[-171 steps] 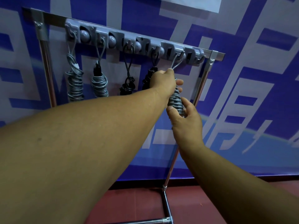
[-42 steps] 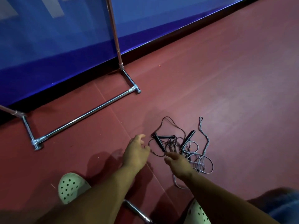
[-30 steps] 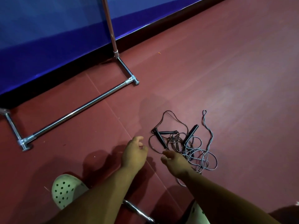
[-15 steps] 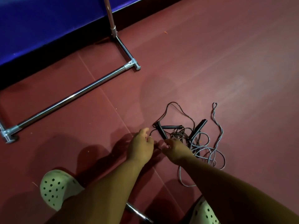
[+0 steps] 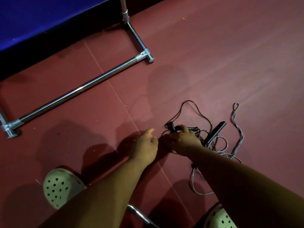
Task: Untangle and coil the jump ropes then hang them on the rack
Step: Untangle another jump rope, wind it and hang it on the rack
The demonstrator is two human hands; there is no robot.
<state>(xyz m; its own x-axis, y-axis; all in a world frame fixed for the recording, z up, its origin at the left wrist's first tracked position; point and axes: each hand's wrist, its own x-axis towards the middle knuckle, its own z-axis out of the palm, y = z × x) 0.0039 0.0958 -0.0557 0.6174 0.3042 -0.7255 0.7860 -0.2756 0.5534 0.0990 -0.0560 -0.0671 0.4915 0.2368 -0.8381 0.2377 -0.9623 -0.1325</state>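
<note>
In one loose tangle, not coiled: jump ropes (image 5: 210,139), lying on the red floor (image 5: 230,63), partly under the right hand (image 5: 184,141) and spilling out to its right and back toward the wrist. Black cord (image 5: 189,101) arched away beyond the fingertips. Grey cord (image 5: 238,125) trailing off to the right, ending in a small twisted loop well past the hand. A long black handle (image 5: 218,130) slantwise just right of the hand, apart from it. A short black handle (image 5: 171,126) right at the fingertips.

Laid palm-down over the near-left part of the tangle, fingers bent downward onto the short black handle and the cords around it, touching them. Closed round anything or merely pressing: cannot tell, underside of the hand hidden.

Just left of it, the left hand (image 5: 145,146), near the edge of the tangle yet apart from it, holding nothing. Fingers loosely curled, forefinger and thumb a little extended toward the ropes.

Farther out, beyond and left of the left hand: chrome base bar (image 5: 79,89) of the rack flat on the floor, its upright post (image 5: 125,14) rising before a blue wall panel (image 5: 32,18). Back toward the body: a pale perforated clog (image 5: 60,186) beside the left forearm, a second clog (image 5: 220,218) beneath the right forearm, a chrome tube (image 5: 139,213) between them.
</note>
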